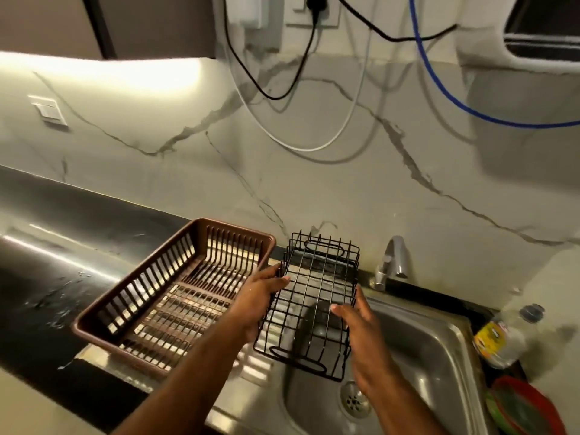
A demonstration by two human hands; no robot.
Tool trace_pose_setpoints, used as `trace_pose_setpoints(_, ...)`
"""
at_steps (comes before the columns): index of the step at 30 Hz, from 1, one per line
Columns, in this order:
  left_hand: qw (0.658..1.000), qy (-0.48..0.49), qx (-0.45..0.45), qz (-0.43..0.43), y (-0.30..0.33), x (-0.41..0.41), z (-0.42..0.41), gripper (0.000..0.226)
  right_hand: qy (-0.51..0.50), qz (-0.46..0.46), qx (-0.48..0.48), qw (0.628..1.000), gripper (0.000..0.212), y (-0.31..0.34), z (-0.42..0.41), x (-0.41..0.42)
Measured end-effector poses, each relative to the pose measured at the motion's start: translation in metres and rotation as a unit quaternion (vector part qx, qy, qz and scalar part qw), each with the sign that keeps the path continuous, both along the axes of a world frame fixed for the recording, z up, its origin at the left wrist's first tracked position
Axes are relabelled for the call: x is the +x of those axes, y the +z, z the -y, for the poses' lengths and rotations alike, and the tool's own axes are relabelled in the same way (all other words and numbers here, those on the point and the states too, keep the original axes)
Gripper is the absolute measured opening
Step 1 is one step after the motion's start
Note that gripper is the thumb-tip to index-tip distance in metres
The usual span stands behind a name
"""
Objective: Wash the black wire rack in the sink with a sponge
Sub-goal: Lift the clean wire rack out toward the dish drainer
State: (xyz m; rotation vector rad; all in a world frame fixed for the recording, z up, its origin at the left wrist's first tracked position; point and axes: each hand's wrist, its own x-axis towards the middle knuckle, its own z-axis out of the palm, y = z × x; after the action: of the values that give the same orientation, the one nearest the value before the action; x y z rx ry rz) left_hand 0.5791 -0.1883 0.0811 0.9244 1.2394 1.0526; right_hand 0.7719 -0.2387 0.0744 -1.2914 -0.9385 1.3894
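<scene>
Black wire rack (310, 304): held up in the air over the left part of the sink (439, 365), tilted, its open side facing the camera; it touches neither the basin nor the tabletop (47, 277).
Left hand (260, 301): grips the rack's left edge, thumb lying across the wires on the inside, the other fingers wrapped behind.
Right hand (357, 321): grips the rack's right edge, thumb (340, 310) on the grid, fingers round the side.
Sponge: none that I can make out; a dark shape shows through the wires, too blurred to name.
Risk, slipping: both hands look to hold thin wires only; if they are wet, the rack could twist free and drop into the basin.
Risk, tap: the faucet (392, 262) stands just behind the rack's far right corner; lifting or turning the rack could knock it.
Risk, basket: the brown plastic basket (175, 290) sits close on the left, a swing that way could shove it.
Basket contents: nothing seen in it.
Sink contents: bare steel and the drain (354, 403) are all that shows; no standing water visible.
Right of sink: a clear bottle (502, 337) and red and green bowls (527, 406), stacked.
</scene>
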Motion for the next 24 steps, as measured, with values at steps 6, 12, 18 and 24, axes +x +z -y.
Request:
trace_pose_setpoints(6,1.000,-0.013,0.011,0.024,0.029,-0.088,-0.031,0.032,-0.015,-0.014,0.033,0.999,0.082,0.028,-0.023,-0.086)
trace_pose_setpoints(12,1.000,-0.008,0.012,0.018,0.023,-0.187,-0.065,0.057,-0.007,-0.011,0.046,0.999,0.088,0.026,-0.051,-0.185)
trace_pose_setpoints(18,1.000,-0.017,-0.015,0.007,0.007,-0.258,-0.079,0.031,-0.007,0.041,0.017,0.999,0.100,0.001,-0.079,-0.263)
trace_pose_setpoints(24,0.998,-0.011,-0.047,-0.028,-0.029,-0.293,-0.096,0.041,-0.024,0.084,-0.047,0.995,0.095,-0.029,-0.094,-0.303)
